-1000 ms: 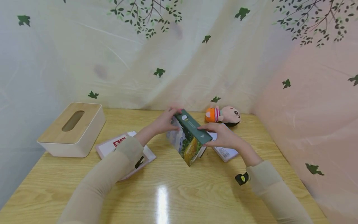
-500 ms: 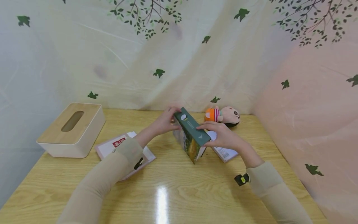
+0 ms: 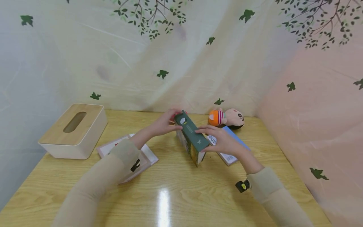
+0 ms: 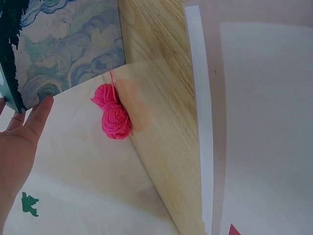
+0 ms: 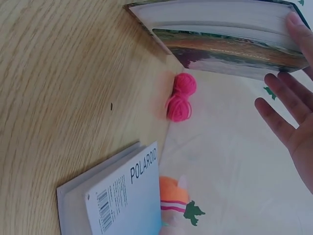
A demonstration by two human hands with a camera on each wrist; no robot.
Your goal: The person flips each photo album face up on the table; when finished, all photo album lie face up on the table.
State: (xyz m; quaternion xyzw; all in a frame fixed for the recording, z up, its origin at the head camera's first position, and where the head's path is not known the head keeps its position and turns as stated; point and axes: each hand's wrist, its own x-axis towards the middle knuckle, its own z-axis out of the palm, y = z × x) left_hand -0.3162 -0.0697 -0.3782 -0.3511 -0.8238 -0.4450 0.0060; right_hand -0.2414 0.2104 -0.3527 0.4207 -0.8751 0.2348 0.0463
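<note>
Green-spined book (image 3: 188,126) sits spine-up and angled over mid-table (image 3: 204,192), cover partly splayed from the pages, held in 2 hands: left hand (image 3: 164,123) grips the far end, thumb against the cover, right hand (image 3: 222,140) grips the near end, thumb at the page edges and 1 finger on the spine. POLAROID book (image 5: 139,198) lies flat right of it, plush toy (image 3: 228,117) just behind that, pink yarn (image 4: 116,120) at the backdrop's foot. Tissue box (image 3: 56,130) far left, pale flat item (image 3: 147,159) under the left forearm.
</note>
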